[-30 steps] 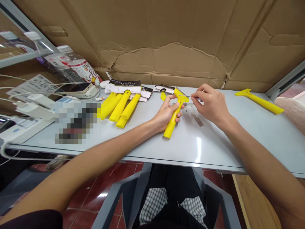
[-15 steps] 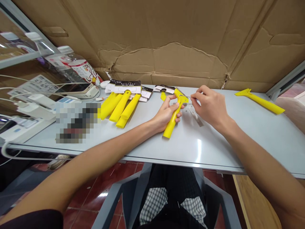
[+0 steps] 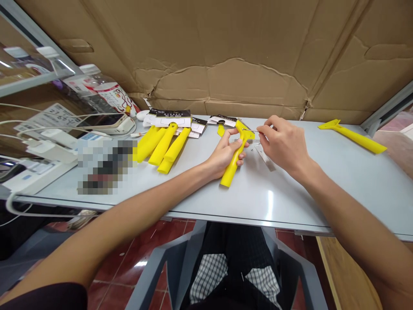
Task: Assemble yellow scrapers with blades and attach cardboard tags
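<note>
My left hand is wrapped round a yellow scraper, its handle slanting down toward the table's front edge and its wide head up. My right hand pinches a thin metal tool, whose far end meets the scraper's head. Below the head, small clear and metal pieces lie on the table, partly hidden by my hands. Another yellow scraper rests at the right. Left of my hands lie several yellow scrapers with black and white card labels.
A cardboard sheet stands behind the white table. At the left are plastic bottles, a phone, white power strips with cables and a blurred-out object. A card label lies behind my left hand.
My right hand has shifted very slightly, its fingers still pinching the thin tool. My left hand and the scraper it holds look almost unchanged; the view has moved a little.
</note>
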`<state>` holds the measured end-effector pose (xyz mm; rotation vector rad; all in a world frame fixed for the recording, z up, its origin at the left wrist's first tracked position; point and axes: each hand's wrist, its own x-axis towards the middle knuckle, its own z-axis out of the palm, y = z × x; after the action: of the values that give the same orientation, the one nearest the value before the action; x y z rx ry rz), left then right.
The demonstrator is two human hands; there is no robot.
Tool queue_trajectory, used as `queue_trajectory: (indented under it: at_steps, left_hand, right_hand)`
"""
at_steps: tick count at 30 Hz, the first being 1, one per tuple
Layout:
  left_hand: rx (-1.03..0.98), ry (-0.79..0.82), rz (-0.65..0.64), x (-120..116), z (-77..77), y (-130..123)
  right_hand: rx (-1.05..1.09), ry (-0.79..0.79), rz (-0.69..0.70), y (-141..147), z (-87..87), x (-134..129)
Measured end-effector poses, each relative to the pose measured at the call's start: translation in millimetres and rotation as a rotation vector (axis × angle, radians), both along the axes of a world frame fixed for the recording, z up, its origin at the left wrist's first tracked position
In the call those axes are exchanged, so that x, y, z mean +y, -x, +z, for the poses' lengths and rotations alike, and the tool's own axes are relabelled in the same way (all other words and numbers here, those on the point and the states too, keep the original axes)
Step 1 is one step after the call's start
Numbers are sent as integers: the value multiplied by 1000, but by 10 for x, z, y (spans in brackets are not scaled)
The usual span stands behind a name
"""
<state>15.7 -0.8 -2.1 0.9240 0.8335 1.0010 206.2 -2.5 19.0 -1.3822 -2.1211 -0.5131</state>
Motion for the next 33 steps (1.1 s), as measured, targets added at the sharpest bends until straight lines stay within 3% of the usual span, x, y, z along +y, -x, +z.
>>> queue_trajectory:
  at_steps: [13,19,24,28,33]
  left_hand:
    - [-2,-13,-7,11,-27,17]
    - [-4,4,-7,15,-24,19]
    - [-22,9,-13,18,-28,25]
    - [-46,19,-17,33,-21,23]
    - [-72,57,-36,54,-4,25]
  right_hand:
    - [-36,-53,36,-14,16,-12]
    - [0,-57,220,-137,145,-25]
    - [211,5,364,-130,201,-29]
    - [320,29,283,-46,129,-4]
    - [328,56,47,-73,114,31]
